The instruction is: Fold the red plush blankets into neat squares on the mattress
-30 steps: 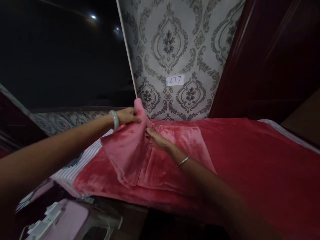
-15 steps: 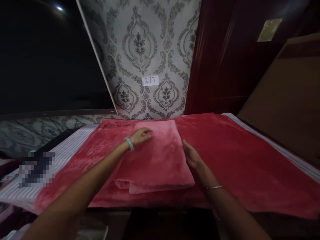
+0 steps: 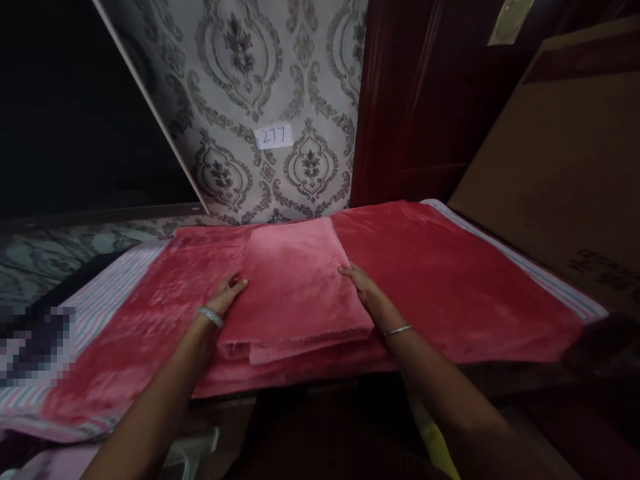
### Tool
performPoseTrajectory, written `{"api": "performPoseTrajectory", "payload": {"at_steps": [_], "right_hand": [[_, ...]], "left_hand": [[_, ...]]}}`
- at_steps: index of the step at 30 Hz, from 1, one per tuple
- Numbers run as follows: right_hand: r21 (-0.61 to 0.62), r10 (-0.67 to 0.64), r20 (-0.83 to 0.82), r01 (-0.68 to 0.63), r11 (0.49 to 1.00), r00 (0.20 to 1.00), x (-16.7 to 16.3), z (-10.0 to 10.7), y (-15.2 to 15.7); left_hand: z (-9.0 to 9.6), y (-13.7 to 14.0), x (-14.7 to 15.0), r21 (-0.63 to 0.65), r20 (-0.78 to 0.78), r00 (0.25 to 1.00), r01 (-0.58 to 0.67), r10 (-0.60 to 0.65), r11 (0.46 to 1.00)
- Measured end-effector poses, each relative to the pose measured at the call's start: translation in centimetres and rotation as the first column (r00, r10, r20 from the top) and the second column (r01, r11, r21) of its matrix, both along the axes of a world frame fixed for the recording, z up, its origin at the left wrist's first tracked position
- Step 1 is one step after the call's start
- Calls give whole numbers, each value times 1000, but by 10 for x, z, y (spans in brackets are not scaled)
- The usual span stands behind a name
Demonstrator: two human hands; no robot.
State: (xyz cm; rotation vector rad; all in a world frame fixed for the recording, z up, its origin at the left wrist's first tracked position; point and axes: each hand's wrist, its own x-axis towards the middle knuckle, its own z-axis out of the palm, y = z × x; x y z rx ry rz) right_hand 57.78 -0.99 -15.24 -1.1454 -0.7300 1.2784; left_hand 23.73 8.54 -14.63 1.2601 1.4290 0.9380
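A folded pink plush cloth (image 3: 295, 287), perhaps a small blanket or towel, lies in the middle of a larger red plush cloth (image 3: 420, 280). My left hand (image 3: 226, 297), with a pale bracelet at its wrist, rests by the left edge of the folded cloth, thumb apart from the fingers. Against the right edge is my right hand (image 3: 365, 287), its thumb side touching the pink fabric; a thin bangle circles that wrist. Loose layers show along the fold's near edge.
Striped fabric (image 3: 107, 287) shows under the red cloth at both sides. A dark screen (image 3: 90, 120) stands at the back left, and a cardboard box (image 3: 560, 147) leans at the right. Patterned wallpaper behind bears a paper label (image 3: 274, 136) reading 277.
My left hand has moved from above the folded cloth's top to its left edge. My right hand stays at the right edge, its thumb now over the fabric. The view has shifted.
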Motion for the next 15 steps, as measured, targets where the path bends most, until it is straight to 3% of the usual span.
{"api": "performPoseTrajectory", "payload": {"at_steps": [5, 9, 15], "right_hand": [[66, 91, 2, -91, 994, 996, 5, -6, -33], [67, 109, -13, -108, 992, 994, 5, -8, -64], [36, 54, 6, -54, 998, 999, -4, -11, -71]], "left_hand": [[6, -31, 0, 18, 56, 997, 46, -47, 999], [10, -56, 2, -105, 115, 993, 34, -22, 994], [26, -70, 8, -161, 229, 973, 52, -14, 986]]}}
